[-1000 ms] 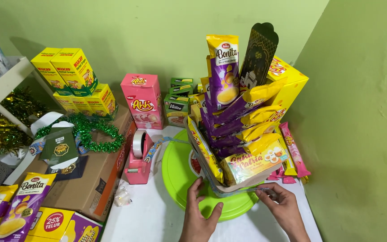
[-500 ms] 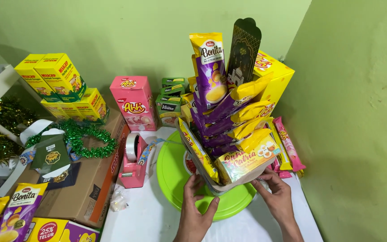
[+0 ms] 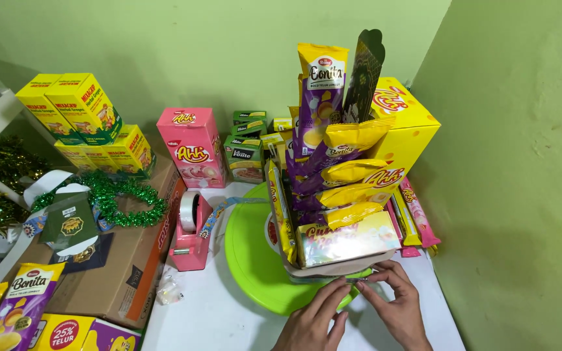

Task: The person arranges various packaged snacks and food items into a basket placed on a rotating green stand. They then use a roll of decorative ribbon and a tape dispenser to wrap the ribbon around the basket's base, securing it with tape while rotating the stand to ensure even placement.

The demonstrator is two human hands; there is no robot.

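Observation:
A tall stack of purple and yellow snack packets (image 3: 333, 156) stands on a round green tray (image 3: 250, 260). A shiny wrapped box (image 3: 346, 239) forms the stack's front bottom. My left hand (image 3: 313, 322) and my right hand (image 3: 395, 305) meet at the front base of the stack, fingertips pinching something small and thin at the lower edge; what it is cannot be made out. A big yellow box (image 3: 406, 127) leans behind the stack.
A pink tape dispenser (image 3: 190, 234) sits left of the tray. A pink box (image 3: 191, 146), small green boxes (image 3: 247, 146), yellow boxes (image 3: 79, 117), green tinsel (image 3: 121, 201) and a cardboard box (image 3: 118, 273) fill the left. The green wall (image 3: 521, 162) closes the right.
Both hands slid from the stack's sides down to its front base and now meet there. The view has come closer and shifted slightly.

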